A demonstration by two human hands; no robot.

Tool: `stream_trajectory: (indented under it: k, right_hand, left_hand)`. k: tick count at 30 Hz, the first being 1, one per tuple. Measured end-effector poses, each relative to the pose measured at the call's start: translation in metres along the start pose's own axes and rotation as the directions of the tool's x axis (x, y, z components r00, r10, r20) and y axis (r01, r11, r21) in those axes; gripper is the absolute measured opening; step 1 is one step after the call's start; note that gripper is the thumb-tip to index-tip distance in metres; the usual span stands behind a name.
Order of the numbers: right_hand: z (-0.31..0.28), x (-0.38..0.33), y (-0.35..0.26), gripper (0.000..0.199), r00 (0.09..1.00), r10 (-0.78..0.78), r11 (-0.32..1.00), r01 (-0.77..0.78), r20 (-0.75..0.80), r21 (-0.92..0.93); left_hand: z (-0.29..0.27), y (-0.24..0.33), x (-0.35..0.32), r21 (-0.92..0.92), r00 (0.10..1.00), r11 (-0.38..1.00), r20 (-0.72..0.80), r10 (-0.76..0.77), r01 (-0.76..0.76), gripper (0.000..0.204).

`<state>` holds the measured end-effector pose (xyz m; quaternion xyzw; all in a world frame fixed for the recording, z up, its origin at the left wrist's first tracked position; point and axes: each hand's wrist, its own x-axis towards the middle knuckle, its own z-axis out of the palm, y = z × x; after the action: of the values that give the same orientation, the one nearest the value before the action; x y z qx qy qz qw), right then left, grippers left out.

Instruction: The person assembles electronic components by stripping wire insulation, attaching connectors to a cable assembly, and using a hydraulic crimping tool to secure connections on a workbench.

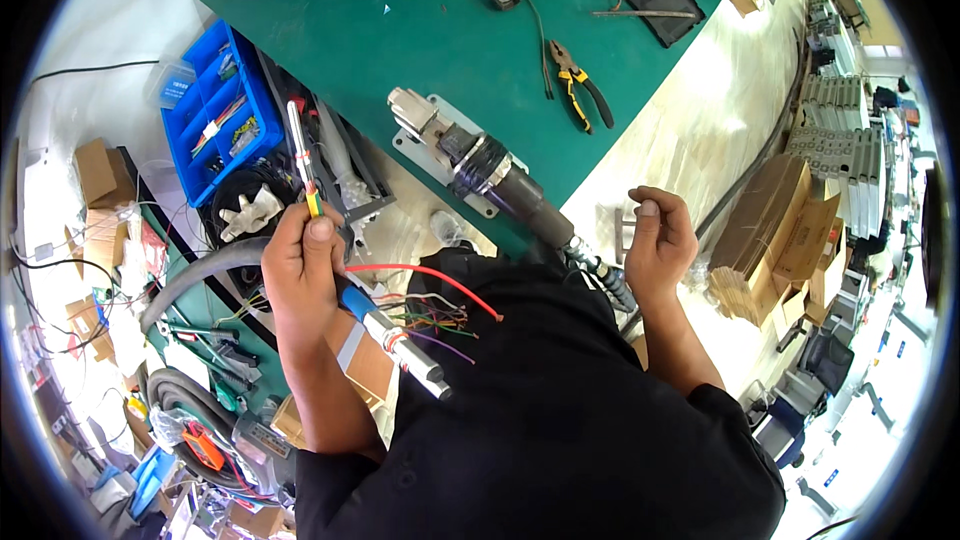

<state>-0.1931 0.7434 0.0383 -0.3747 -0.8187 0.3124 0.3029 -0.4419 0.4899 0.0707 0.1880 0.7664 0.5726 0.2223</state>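
Green matting covers the workbench below me, and a big grey plug connector lies at its edge on a metal plate. Pliers with yellow and black handles rest further back on the mat.

My left hand is curled shut around a long thin tool. The tool is white and stick-like, with red bands and a yellow part near my thumb. It points up and away from me, in front of a blue parts bin. A thicker tool with a blue and silver body sticks out below that same fist, and I cannot tell if it is one piece with the thin one.

My right hand is held up near the bench edge, fingers bent in and thumb pressed on them. What it pinches is too small to see.

Thin coloured wires and one red wire spread across my dark shirt. Where they end is hidden.
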Motion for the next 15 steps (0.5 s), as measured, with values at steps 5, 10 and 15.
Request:
stream_trajectory:
  k: [5, 10, 15]
  right_hand:
    - [-0.005, -0.011, -0.003, 0.014, 0.999, -0.038, 0.999, 0.038, 0.008, 0.018]
    - [-0.004, -0.019, -0.013, 0.015, 0.998, -0.045, 0.997, 0.047, -0.038, 0.055]
    - [-0.003, -0.024, -0.02, 0.015, 0.999, -0.037, 0.999, 0.037, -0.02, 0.008]
  left_hand:
    - [0.002, 0.003, -0.004, -0.003, 0.999, 0.999, 0.008, 0.036, -0.036, 0.029]
    - [0.002, 0.006, -0.006, -0.02, 0.999, 0.998, -0.013, 0.051, -0.051, 0.029]
    - [-0.001, -0.002, -0.009, -0.033, 0.997, 0.997, 0.035, 0.072, -0.071, 0.029]
